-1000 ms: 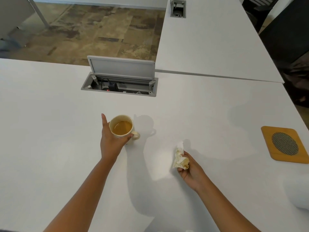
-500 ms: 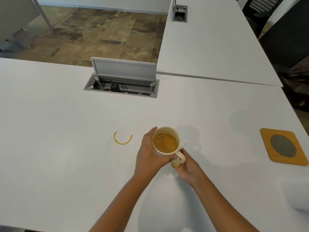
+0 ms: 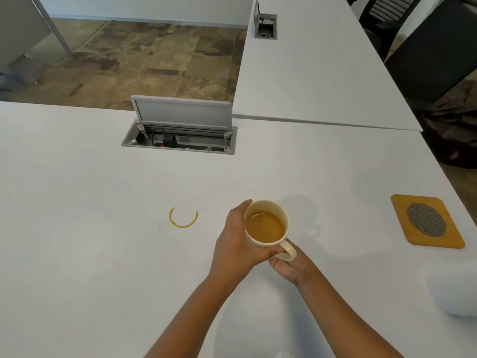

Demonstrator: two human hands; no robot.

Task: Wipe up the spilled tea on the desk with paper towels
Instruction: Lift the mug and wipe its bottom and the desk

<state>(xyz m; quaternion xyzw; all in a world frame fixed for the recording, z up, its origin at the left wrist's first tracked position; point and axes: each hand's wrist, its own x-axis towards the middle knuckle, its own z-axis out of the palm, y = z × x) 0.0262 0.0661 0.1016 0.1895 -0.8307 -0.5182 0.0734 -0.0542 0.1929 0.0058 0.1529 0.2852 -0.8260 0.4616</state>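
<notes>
A thin amber ring of tea, open at the top, lies on the white desk, just left of the hands. It is a shallow film on a smooth, hard surface, so it should lift easily under soft, absorbent paper; pressing and dragging inward would likely keep it from smearing.

The mug is nearly full of tea and is held off the desk, to the right of the ring. The left hand is wrapped around its side. The right hand sits under and behind the handle with its fingers curled; whether it grips a paper towel or only the handle cannot be told, since the mug hides the palm. The mug looks like glazed ceramic: stiff, breakable, fairly heavy with liquid, and prone to slop if tilted. Holding it level by the body or handle seems safest.

Farther right, well apart, a wooden coaster with a round mesh centre lies flat, a likely place to set the mug. At the right edge a white, blurred cylinder may be the paper towel roll. Beyond the ring, a cable box stands open in the desk, so liquid should be kept clear of it.
</notes>
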